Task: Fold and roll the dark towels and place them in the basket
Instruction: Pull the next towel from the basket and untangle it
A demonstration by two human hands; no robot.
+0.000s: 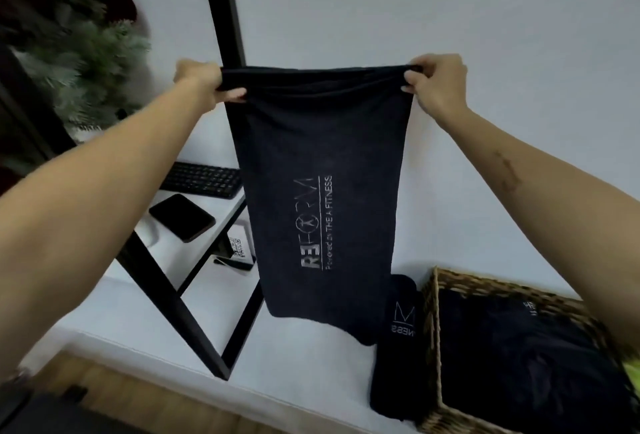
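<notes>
A dark towel (322, 191) with pale printed lettering hangs lengthwise in front of the white wall, held up by its top edge. My left hand (204, 81) grips the top left corner and my right hand (438, 81) pinches the top right corner, both at the same height. The towel's bottom end hangs just above the white surface. Low on the right stands a woven basket (431, 347) with dark towels (519, 347) loosely inside. A rolled dark towel (394, 347) lies on the surface against the basket's left wall.
A black metal frame (225, 7) rises behind the towel, with a slanted bar at lower left. On the white shelf (225, 211) lie a black keyboard (202, 179) and a dark phone (181, 217). A frosted artificial tree (79, 62) stands at left. Wooden floor shows at the bottom.
</notes>
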